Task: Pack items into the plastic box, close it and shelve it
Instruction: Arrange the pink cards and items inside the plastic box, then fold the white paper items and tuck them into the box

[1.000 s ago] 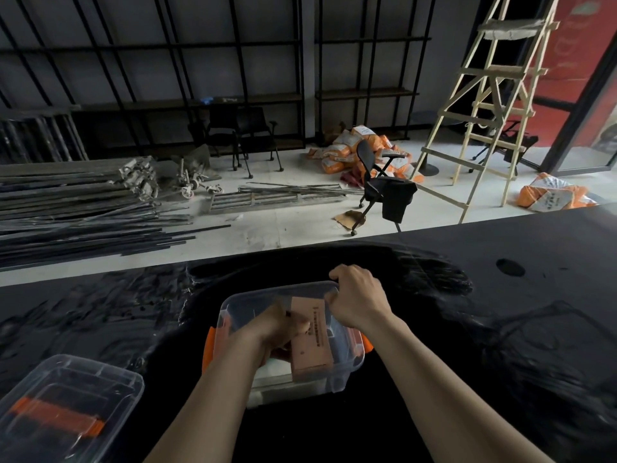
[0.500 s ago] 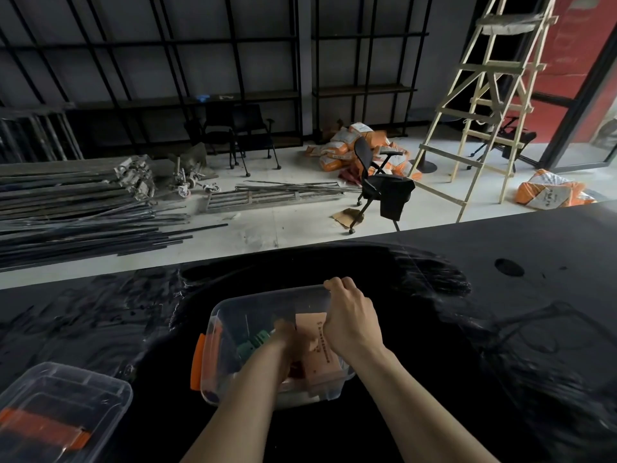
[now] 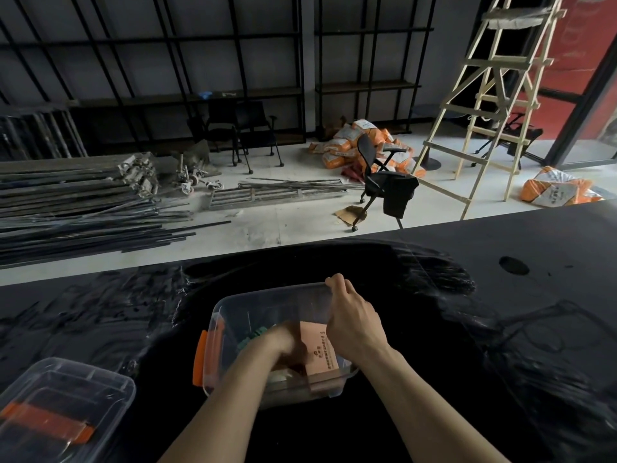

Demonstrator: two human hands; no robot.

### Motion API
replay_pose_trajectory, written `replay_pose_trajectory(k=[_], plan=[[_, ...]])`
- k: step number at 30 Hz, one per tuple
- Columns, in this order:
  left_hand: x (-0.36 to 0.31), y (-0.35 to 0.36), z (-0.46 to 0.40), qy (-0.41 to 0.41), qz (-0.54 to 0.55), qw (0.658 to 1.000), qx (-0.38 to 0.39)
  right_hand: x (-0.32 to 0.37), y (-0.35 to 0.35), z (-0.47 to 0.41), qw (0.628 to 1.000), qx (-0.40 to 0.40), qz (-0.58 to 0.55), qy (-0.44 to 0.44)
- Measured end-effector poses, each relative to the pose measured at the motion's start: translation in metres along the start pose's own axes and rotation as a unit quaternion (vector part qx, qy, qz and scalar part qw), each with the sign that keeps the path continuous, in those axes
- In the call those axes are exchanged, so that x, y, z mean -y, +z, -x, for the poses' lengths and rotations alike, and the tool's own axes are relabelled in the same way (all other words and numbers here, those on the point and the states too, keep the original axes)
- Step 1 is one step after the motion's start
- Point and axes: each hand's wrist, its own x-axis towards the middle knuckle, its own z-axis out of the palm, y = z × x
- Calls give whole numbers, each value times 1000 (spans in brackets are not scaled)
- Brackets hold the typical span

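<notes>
A clear plastic box [image 3: 267, 294] with an orange latch [image 3: 200, 359] on its left side stands on the black table [image 3: 484, 345] in front of me. My left hand [image 3: 287, 345] reaches down inside it and holds the left edge of a brown cardboard box [image 3: 322, 353], which leans upright in the right half. Green items [image 3: 251, 339] lie in the box to the left of that hand. My right hand [image 3: 352, 324] grips the box's far right rim from above. The bottom of the box is partly hidden by my arms.
The clear lid [image 3: 66, 401] with an orange handle lies on the table at the lower left. Past the table's far edge are metal rods [image 3: 83, 212], an office chair [image 3: 384, 182], a wooden ladder [image 3: 494, 105] and black shelving [image 3: 233, 78] on the wall.
My left hand has lowered the cardboard box deeper into the plastic box. The plastic box sits slightly further left in view, and my right hand has stayed on its rim.
</notes>
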Motion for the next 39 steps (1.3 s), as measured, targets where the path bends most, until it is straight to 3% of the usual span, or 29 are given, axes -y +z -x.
replay_pose_trajectory(k=[15, 21, 26, 30, 33, 36, 39], plan=[[14, 5, -9, 52, -110, 991, -54, 1, 1, 2, 1000, -9, 3, 10], [21, -18, 6, 35, -116, 993, -9, -1, 6, -2, 998, -28, 59, -12], [28, -20, 17, 45, -230, 972, 13, 9, 6, -8, 989, -107, 86, -62], [33, -26, 23, 76, -207, 975, 13, 17, 7, -13, 982, -117, 48, -141], [45, -53, 30, 87, -171, 979, -64, 26, 6, -14, 984, -81, -2, -158], [59, -77, 39, 146, -23, 981, -129, 32, 10, -17, 986, -43, -36, -157], [71, -82, 46, 188, 138, 962, -140, 35, 10, -24, 981, 74, -143, -111]])
